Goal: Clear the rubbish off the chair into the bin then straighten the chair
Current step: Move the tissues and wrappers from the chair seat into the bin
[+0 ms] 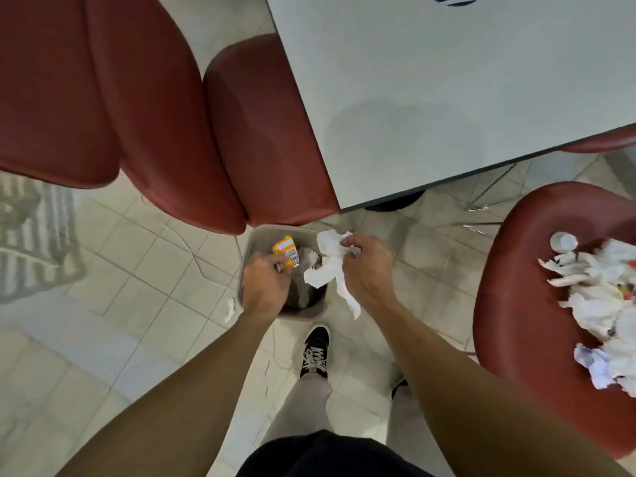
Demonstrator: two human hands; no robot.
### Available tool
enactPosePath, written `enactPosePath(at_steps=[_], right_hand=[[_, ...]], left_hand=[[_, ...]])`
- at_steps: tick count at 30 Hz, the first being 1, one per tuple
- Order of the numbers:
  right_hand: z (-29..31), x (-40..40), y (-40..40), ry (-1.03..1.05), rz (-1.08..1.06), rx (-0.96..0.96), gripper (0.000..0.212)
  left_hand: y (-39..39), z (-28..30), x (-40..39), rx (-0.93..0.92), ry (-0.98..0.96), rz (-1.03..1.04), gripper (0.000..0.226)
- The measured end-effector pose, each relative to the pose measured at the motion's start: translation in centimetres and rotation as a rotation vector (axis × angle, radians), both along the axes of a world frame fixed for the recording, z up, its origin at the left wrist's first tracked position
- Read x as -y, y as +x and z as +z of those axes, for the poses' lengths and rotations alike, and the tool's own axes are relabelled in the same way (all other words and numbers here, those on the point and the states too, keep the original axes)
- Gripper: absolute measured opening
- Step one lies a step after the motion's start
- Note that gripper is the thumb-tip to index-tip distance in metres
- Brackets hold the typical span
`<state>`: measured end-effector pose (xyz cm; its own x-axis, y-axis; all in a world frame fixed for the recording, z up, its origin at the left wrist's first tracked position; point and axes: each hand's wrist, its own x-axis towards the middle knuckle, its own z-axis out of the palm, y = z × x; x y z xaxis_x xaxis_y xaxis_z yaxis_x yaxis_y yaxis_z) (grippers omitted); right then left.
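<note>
Holding both hands over the small grey plastic bin on the tiled floor: left hand pinching a small orange barcoded carton above the opening, right hand gripping crumpled white tissue paper; more white paper rubbish lying heaped on the red padded chair at right, near the white counter

Bin before chairs, left of rubbish-laden chair.
</note>
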<state>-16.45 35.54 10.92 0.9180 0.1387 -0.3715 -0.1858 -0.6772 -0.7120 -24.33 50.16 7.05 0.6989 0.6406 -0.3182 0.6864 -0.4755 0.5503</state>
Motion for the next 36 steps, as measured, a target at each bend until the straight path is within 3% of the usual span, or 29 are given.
enactPosePath(at_steps=[3, 9, 14, 20, 27, 36], right_hand=[[-0.3, -2.6, -0.8, 0.010, 0.040, -0.013, 0.036], [-2.2, -5.0, -2.1, 0.011, 0.111, -0.035, 0.030], [-3.7, -3.6, -2.3, -0.079, 0.074, -0.135, 0.029], [-3.8, -0.1, -0.8, -0.046, 0.008, -0.166, 0.026], [-3.1, 8.0, 1.5, -0.049, -0.104, -0.222, 0.031], [-3.5, 26.1, 3.9, -0.097, -0.352, -0.213, 0.036]], left_hand=[[-1.3, -1.0, -2.0, 0.015, -0.002, 0.045, 0.016], [-2.3, -1.3, -3.4, -0.126, -0.071, 0.138, 0.017], [-2.1, -1.2, -3.3, -0.179, -0.059, 0.102, 0.015], [0.2, -0.7, -0.9, -0.191, -0.063, -0.017, 0.013], [4.5, -0.4, 5.7, -0.132, -0.058, -0.212, 0.014], [10.8, -1.2, 20.9, -0.125, -0.084, -0.501, 0.021]])
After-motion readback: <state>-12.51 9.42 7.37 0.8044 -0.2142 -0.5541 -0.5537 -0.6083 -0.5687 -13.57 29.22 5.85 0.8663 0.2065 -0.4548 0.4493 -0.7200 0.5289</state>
